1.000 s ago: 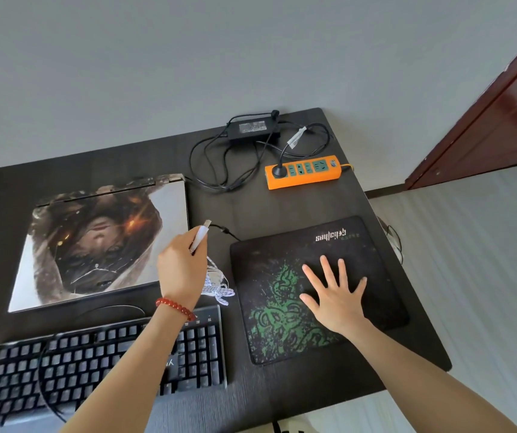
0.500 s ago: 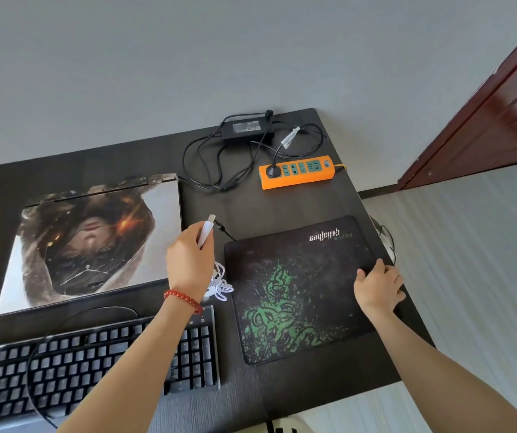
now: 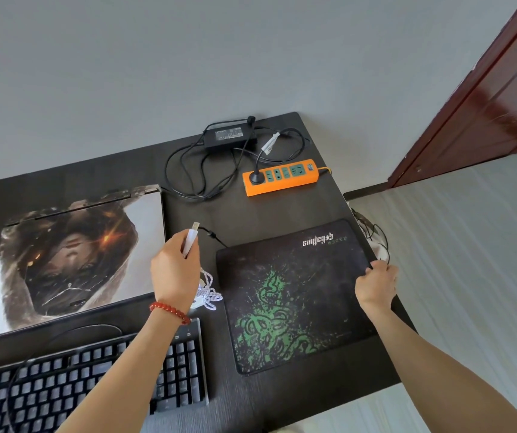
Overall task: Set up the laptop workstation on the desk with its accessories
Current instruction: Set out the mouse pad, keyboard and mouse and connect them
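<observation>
Along the desk's (image 3: 282,207) right edge we have our right hand (image 3: 376,284) curled over the rim of the mouse pad (image 3: 291,295), which lies flat in the right half with its logo toward the far edge. Our left hand (image 3: 174,273) grips a white USB plug (image 3: 191,240) between the closed laptop (image 3: 69,257) and the pad; its metal tip points up and away toward the far edge, long axis tilted slightly right, and its braided white cable (image 3: 208,292) bunches on the desk below the wrist. The keyboard (image 3: 94,379) sits at the near left edge. By the far right corner an orange power strip (image 3: 280,177) has one plug in it, with the black power adapter (image 3: 230,135) behind and its barrel connector (image 3: 210,234) loose on the desk. We judge the layout mostly placed; left to do are opening the laptop and connecting power and the USB lead. No mouse is visible.
</observation>
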Demonstrator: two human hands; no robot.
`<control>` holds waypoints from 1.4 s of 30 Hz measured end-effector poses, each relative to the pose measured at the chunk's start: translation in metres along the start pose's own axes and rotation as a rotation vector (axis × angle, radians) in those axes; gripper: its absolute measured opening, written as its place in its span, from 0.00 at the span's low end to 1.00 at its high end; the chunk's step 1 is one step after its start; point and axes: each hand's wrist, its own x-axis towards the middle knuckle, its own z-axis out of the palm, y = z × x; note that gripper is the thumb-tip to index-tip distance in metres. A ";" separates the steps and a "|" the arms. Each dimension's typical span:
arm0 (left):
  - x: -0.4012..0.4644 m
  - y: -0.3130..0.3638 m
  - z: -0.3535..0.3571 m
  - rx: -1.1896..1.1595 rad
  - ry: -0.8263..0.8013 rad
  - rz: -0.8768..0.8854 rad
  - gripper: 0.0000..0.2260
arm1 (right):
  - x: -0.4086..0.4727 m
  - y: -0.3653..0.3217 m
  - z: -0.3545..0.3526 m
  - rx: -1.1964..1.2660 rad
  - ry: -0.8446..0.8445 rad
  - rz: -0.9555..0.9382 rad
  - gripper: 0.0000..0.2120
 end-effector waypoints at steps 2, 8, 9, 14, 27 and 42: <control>0.001 0.000 -0.001 0.000 -0.001 0.005 0.14 | -0.001 -0.001 0.000 -0.061 0.002 0.022 0.15; 0.014 -0.010 -0.015 -0.156 -0.113 -0.150 0.15 | -0.031 -0.044 0.002 -0.042 -0.036 -0.320 0.18; 0.017 -0.011 -0.015 -0.210 -0.142 -0.211 0.13 | -0.044 -0.057 0.003 0.080 -0.152 -0.436 0.17; 0.031 -0.032 -0.033 -0.388 -0.249 -0.381 0.08 | -0.127 -0.137 0.033 0.217 -0.836 -0.771 0.29; 0.037 -0.070 -0.065 -0.700 -0.332 -0.552 0.07 | -0.176 -0.174 0.079 0.017 -0.809 -0.784 0.21; 0.005 -0.086 -0.046 -0.379 -0.486 -0.469 0.04 | -0.109 -0.107 -0.005 -0.174 -0.257 -0.800 0.15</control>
